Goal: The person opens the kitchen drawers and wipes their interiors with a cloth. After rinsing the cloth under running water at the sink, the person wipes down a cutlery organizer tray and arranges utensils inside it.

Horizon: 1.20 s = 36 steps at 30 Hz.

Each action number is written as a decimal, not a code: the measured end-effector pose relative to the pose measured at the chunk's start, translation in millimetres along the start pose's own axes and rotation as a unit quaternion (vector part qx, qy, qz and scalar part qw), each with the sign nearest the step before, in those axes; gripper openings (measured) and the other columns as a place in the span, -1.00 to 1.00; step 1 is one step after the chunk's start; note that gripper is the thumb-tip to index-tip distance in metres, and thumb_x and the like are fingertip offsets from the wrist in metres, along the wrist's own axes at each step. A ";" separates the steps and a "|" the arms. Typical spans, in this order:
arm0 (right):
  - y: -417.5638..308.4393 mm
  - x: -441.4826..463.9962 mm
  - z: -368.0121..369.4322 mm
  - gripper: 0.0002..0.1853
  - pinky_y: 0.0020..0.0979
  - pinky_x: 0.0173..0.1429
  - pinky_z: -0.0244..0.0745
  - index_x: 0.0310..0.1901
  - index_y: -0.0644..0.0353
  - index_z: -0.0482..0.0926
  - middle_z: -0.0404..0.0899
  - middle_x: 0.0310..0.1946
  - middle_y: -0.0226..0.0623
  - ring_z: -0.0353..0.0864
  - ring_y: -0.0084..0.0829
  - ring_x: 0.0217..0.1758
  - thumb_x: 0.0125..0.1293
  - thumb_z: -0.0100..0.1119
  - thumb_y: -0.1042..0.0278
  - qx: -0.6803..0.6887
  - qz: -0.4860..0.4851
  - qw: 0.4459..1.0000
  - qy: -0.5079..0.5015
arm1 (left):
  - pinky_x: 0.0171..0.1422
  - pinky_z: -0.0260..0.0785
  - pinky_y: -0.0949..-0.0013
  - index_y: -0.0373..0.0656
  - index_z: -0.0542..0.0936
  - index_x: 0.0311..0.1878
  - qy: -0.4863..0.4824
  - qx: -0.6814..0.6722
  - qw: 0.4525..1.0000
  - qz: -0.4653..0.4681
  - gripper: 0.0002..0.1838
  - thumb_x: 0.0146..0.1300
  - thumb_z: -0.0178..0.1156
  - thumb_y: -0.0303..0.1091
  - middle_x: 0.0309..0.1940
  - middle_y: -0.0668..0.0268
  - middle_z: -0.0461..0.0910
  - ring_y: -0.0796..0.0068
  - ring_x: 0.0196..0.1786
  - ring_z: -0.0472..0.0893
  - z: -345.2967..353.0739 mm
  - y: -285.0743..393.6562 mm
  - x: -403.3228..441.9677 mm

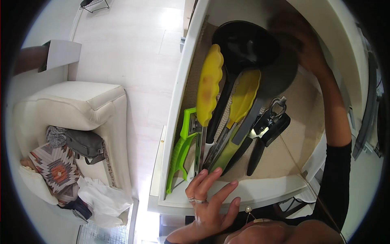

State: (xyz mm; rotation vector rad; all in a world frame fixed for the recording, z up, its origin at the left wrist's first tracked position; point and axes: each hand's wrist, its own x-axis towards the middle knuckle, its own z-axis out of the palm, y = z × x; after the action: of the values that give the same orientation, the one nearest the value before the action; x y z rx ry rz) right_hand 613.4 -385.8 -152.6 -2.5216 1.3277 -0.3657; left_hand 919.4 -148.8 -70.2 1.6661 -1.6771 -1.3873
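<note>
An open drawer (243, 188) holds kitchen tools. My left hand (211, 201) is at its front edge, fingers spread, fingertips near the lower ends of the yellow-tipped tongs (210, 85). Deep in the drawer, my right hand (302, 42) is in shadow beside a dark grey utensil head (280, 75); its fingers are too dark to make out. A black ladle (245, 44) lies left of that hand. Below it are a black-handled can opener (266, 130) and, at the left side, a bright green peeler-like tool (180, 154).
A cream sofa (77, 95) at the left carries a patterned cushion (57, 173), a grey bag (85, 144) and white cloth (101, 199). Pale floor (142, 61) lies between sofa and drawer. A small black rack (95, 5) stands at the top.
</note>
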 end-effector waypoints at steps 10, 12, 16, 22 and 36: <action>9.6 -43.5 -29.8 -0.63 -0.29 0.24 0.30 -0.05 0.12 0.58 0.45 0.06 -0.25 0.41 -0.28 0.15 0.05 0.12 0.54 -0.041 0.077 0.995 -0.048 | 0.32 0.03 0.01 -0.01 0.58 -0.12 -0.004 -0.030 1.000 0.004 -0.65 -0.07 0.30 -0.32 0.14 0.13 0.34 0.04 0.25 0.20 3.5 -0.1 -2.3; 2.5 -2.3 -16.1 -0.68 -0.40 0.06 0.38 -0.03 0.15 0.57 0.48 0.04 -0.32 0.48 -0.45 -0.03 0.16 0.02 0.55 0.129 0.127 0.982 -0.060 | 0.32 0.03 0.02 -0.01 0.58 -0.12 -0.002 -0.014 1.000 -0.005 -0.65 -0.07 0.30 -0.31 0.15 0.14 0.33 0.03 0.25 0.19 3.9 4.1 -2.2; -20.5 62.9 7.9 -0.70 -0.45 0.00 0.41 -0.01 0.17 0.55 0.50 0.02 -0.33 0.50 -0.52 -0.09 0.21 0.00 0.53 0.306 0.184 0.934 -0.020 | 0.32 0.03 0.03 -0.01 0.57 -0.10 -0.009 0.000 1.000 -0.030 -0.64 -0.05 0.30 -0.32 0.16 0.14 0.33 0.03 0.26 0.19 1.6 9.7 -0.4; -38.4 105.1 21.8 -0.68 -0.44 0.06 0.38 0.02 0.20 0.51 0.49 0.01 -0.29 0.47 -0.49 -0.03 0.20 0.07 0.47 0.341 0.200 0.917 0.047 | 0.29 0.09 0.17 -0.02 0.59 -0.04 -0.011 -0.033 0.999 0.009 -0.61 -0.02 0.30 -0.36 0.19 0.16 0.33 0.10 0.26 0.17 -0.6 1.1 -0.3; -34.8 101.7 21.0 -0.54 -0.43 0.19 0.30 0.10 0.26 0.42 0.48 -0.02 -0.20 0.41 -0.43 0.10 0.17 0.21 0.34 0.378 0.253 0.886 0.092 | 0.30 0.06 0.08 0.05 0.59 -0.06 -0.012 -0.095 0.995 0.015 -0.60 -0.06 0.32 -0.36 0.16 0.20 0.37 0.10 0.26 0.19 3.2 -3.2 -0.3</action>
State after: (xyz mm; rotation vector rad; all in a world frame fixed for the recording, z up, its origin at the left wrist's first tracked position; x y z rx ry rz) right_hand 702.9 -448.8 -150.2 -1.4720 1.4689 -0.8237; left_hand 918.5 -146.8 -74.1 1.5174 -1.5233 -1.5073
